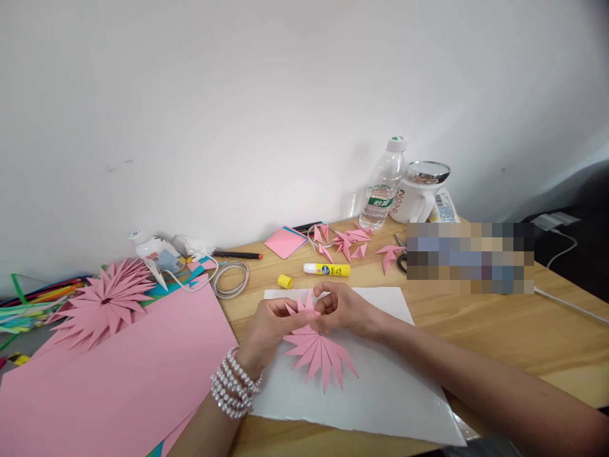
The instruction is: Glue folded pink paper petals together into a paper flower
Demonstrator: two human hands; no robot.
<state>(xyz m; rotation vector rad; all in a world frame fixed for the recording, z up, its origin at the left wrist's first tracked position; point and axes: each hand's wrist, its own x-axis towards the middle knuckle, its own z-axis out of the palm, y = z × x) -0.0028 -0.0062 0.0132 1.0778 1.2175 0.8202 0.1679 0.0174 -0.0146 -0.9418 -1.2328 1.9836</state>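
Observation:
Both hands pinch a pink folded-paper flower (323, 358) with many pointed petals, held over a white sheet (375, 406). My left hand (273, 327), with pearl bracelets (233, 387) at the wrist, grips its upper left part. From the right, my right hand (345, 311) has thumb and fingers closed at the flower's upper edge; the exact spot they grip is partly hidden by the fingers. Just beyond the hands lie an uncapped glue stick (327, 270) and its yellow cap (285, 281). Several loose pink folded pieces (349, 241) are scattered farther back.
Pink paper sheets (118, 374) and finished-looking paper flowers (107, 301) lie at left, near a white bottle (159, 254) and a coiled cable (231, 280). At the back stand a water bottle (383, 184) and a white mug (412, 200). Scissors (402, 261) lie at right, beside a blurred area.

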